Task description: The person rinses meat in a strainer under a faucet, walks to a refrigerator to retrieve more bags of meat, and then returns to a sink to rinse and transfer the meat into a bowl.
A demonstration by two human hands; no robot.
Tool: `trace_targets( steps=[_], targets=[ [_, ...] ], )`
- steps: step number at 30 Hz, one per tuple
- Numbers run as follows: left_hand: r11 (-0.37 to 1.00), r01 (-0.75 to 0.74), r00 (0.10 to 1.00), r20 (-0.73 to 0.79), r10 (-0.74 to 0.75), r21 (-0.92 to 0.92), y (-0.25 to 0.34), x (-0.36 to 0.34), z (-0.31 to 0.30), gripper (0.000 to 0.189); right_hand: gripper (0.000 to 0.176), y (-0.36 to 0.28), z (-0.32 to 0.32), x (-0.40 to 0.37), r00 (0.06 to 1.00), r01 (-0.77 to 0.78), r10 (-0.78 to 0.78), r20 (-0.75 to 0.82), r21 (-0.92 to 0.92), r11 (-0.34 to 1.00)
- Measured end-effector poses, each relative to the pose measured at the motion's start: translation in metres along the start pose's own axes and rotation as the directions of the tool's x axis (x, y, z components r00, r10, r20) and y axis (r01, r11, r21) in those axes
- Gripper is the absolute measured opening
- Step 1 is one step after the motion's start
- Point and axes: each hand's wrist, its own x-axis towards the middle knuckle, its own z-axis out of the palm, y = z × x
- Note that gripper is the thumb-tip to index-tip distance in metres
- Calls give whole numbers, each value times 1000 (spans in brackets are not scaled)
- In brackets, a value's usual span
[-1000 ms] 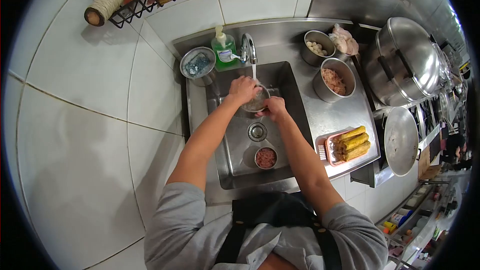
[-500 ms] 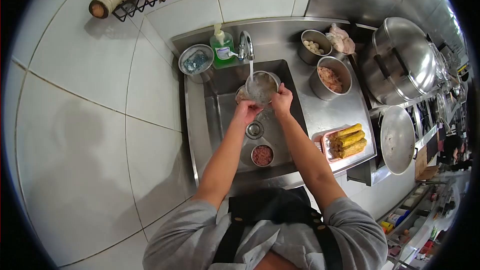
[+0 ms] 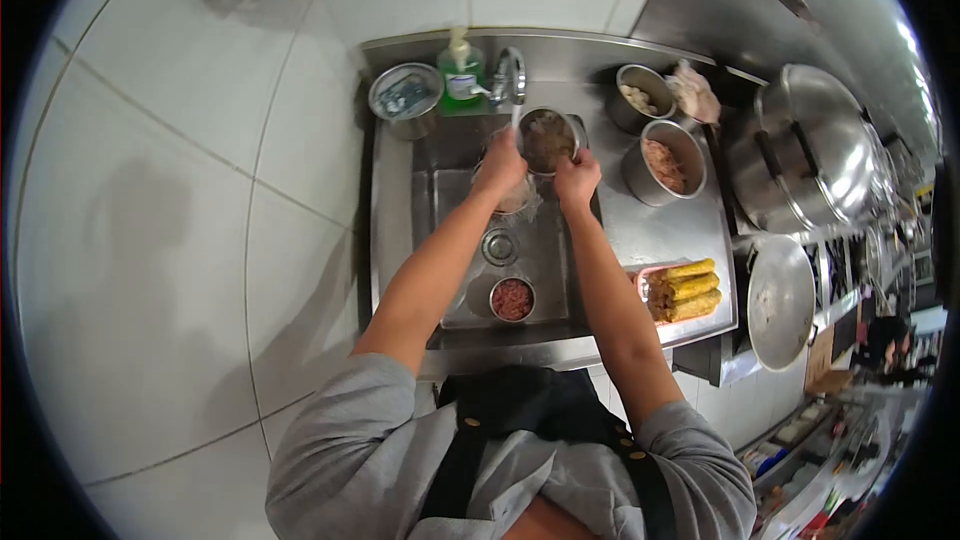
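Note:
A round metal pot [image 3: 549, 141] with murky, brownish contents is held over the far right of the sink [image 3: 455, 305]. Its near right rim is pinched in my right hand [image 3: 577, 181]. My left hand [image 3: 499, 168] is just left of the pot, reaching up to the water below the tap [image 3: 512, 75]; its fingers are blurred and partly hidden. Beneath that hand, a pale bundle in clear plastic [image 3: 520, 200] lies in the sink. Nearer to me, a small metal bowl of reddish minced meat [image 3: 512, 299] stands beyond the sink's front edge, close to the drain [image 3: 500, 247].
Left of the green soap bottle [image 3: 461, 75] stands a metal container [image 3: 407, 100]. On the right counter are a pot of pale balls [image 3: 643, 98], a pot of shredded pinkish food [image 3: 665, 164] and a basket of yellow rolls [image 3: 690, 290]. Farther right stand a large steamer [image 3: 800, 155] and a wok [image 3: 781, 302].
My left hand has left the pot's near rim and moved up toward the tap. The pot, in my right hand, has shifted right, its contents now showing brownish. The view has tilted slightly.

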Motion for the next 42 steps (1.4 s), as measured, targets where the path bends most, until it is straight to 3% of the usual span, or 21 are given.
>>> trace_targets(
  steps=[1,2,5,6,9,10,11,12,13,14,18,19,21,23,24,26,27,31,36,38,42],
  targets=[
    [990,-49,999,13,47,135,8,-17,-8,55,7,-3,10,-1,961,-276,256,105,323,905],
    [959,-96,995,34,90,266,16,-39,-15,61,9,-7,20,-1,848,-525,447,284,560,640],
    [853,-17,997,-56,54,521,20,-91,-21,65,6,54,100,-3,804,-590,472,363,587,554],
    [874,35,996,-85,8,485,22,-110,-22,65,6,39,99,-4,799,-597,468,377,585,548],
    [864,276,961,-128,-244,421,21,-207,-31,74,17,-20,73,-8,595,-800,573,563,482,357],
    [938,243,946,-272,-173,247,-9,-257,-28,75,17,-18,71,-8,596,-801,562,574,473,367],
    [762,476,879,-208,-430,439,-14,-299,-48,79,18,-15,65,-9,590,-807,516,621,420,416],
    [717,448,894,-248,-375,534,-37,-343,-66,85,18,-10,60,-10,586,-803,483,651,383,457],
    [586,522,840,-252,-481,620,-38,-347,-84,87,18,-8,56,-11,592,-799,484,645,388,460],
    [437,570,771,-270,-577,695,-35,-343,-96,89,16,-5,52,-13,578,-813,518,631,389,433],
    [604,505,860,-419,-292,616,-123,-136,-91,90,12,16,71,-5,648,-760,468,601,469,451],
    [521,572,819,-408,-404,633,-133,-80,-76,84,11,16,68,-5,679,-733,456,575,502,459],
    [690,235,935,34,-352,684,-108,-27,-70,63,10,23,68,-16,652,-755,530,542,405,516],
    [903,399,843,325,-429,157,-108,34,-29,34,8,15,54,-3,659,-751,536,527,429,502],
    [911,380,845,341,-412,160,-108,42,-10,34,8,10,47,0,647,-761,549,529,402,509],
    [615,535,826,206,-524,-580,-103,50,22,19,8,14,45,7,671,-741,546,501,448,499],
    [444,609,759,320,-568,-657,-79,46,12,17,7,17,44,7,682,-731,530,503,468,497],
    [402,592,777,361,-515,-699,-62,41,6,16,8,20,32,17,717,-696,510,476,434,573],
    [682,517,853,380,-358,-517,-78,61,23,16,12,20,-8,27,694,-720,496,523,482,499],
    [579,621,778,505,-374,-528,-42,74,16,21,11,19,-42,40,706,-707,515,485,508,491],
    [650,695,632,692,-350,-306,-19,108,36,12,7,20,-129,65,748,-663,486,452,486,569]
  ],
)
